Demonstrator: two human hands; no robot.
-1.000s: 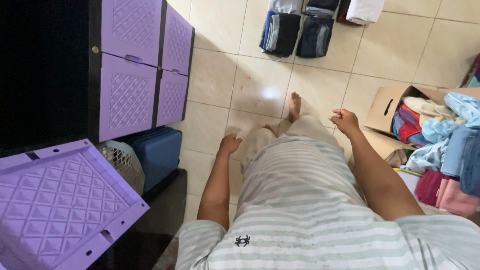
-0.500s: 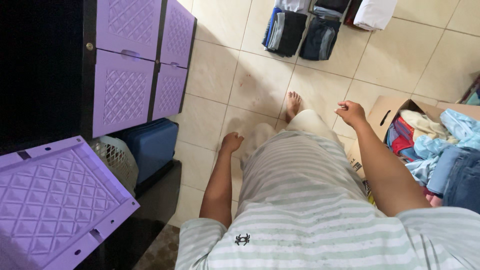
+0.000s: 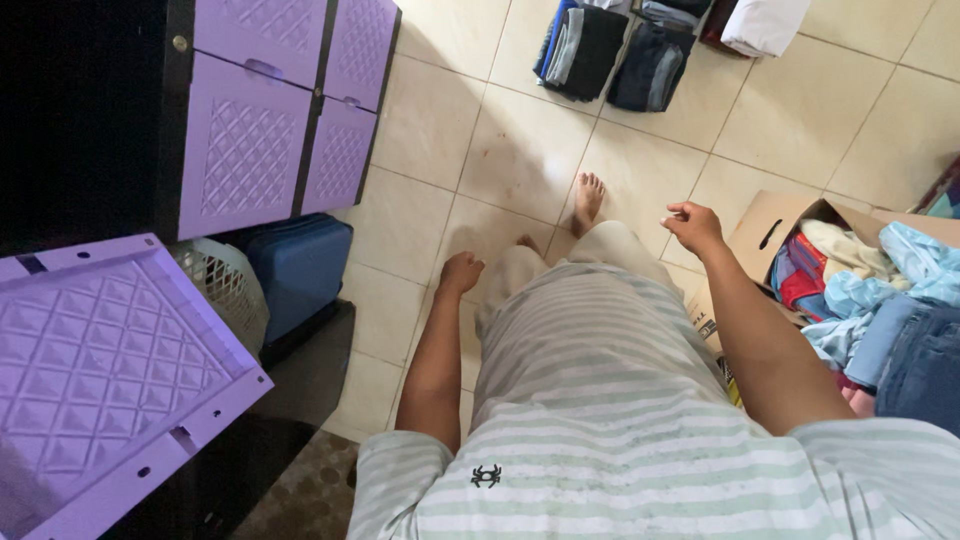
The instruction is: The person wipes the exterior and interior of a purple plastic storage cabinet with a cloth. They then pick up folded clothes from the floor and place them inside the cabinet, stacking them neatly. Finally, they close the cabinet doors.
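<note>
I look down my striped green-and-white shirt at a beige tiled floor. My left hand (image 3: 460, 272) hangs at my side, fingers curled in a loose fist with nothing in it. My right hand (image 3: 692, 227) is lifted a little, fingers curled and empty, next to the flap of a cardboard box (image 3: 768, 222) filled with mixed clothes. My bare right foot (image 3: 588, 197) rests on the tiles ahead.
A purple cabinet with lattice doors (image 3: 275, 125) stands at the left, one purple door (image 3: 100, 370) swung open near me. A blue case (image 3: 298, 268) and a white mesh basket (image 3: 222, 290) sit under it. Folded dark clothes (image 3: 612, 45) lie on the floor ahead.
The view has shifted slightly forward and right. My right hand has drifted a little toward the cardboard box; my left hand stays at my side.
</note>
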